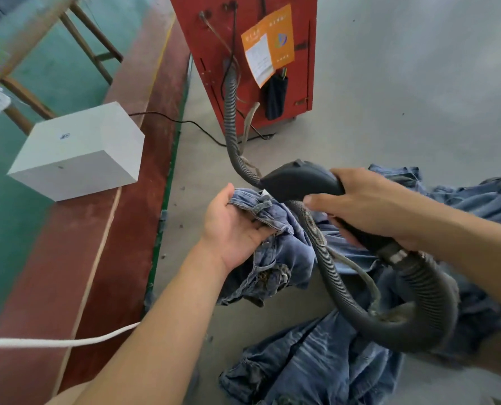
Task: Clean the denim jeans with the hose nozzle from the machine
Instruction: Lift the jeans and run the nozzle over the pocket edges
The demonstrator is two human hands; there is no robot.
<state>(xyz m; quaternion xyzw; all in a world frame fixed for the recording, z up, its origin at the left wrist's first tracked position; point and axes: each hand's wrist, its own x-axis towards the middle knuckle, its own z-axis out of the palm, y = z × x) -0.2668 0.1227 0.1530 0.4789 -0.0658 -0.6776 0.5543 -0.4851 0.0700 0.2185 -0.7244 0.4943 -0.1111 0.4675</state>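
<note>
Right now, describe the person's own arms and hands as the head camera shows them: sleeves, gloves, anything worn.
Both forearms are bare for as far as the frame shows them; no sleeve or cuff is in view. The left hand and the right hand wear no gloves. No watch, ring, band or marking shows on either wrist or on the fingers that are in view.

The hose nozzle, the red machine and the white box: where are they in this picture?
hose nozzle (299, 182): head view, on its black flared head.
red machine (214, 33): head view, on its bare red side panel.
white box (77, 135): head view, on its top face.
</note>
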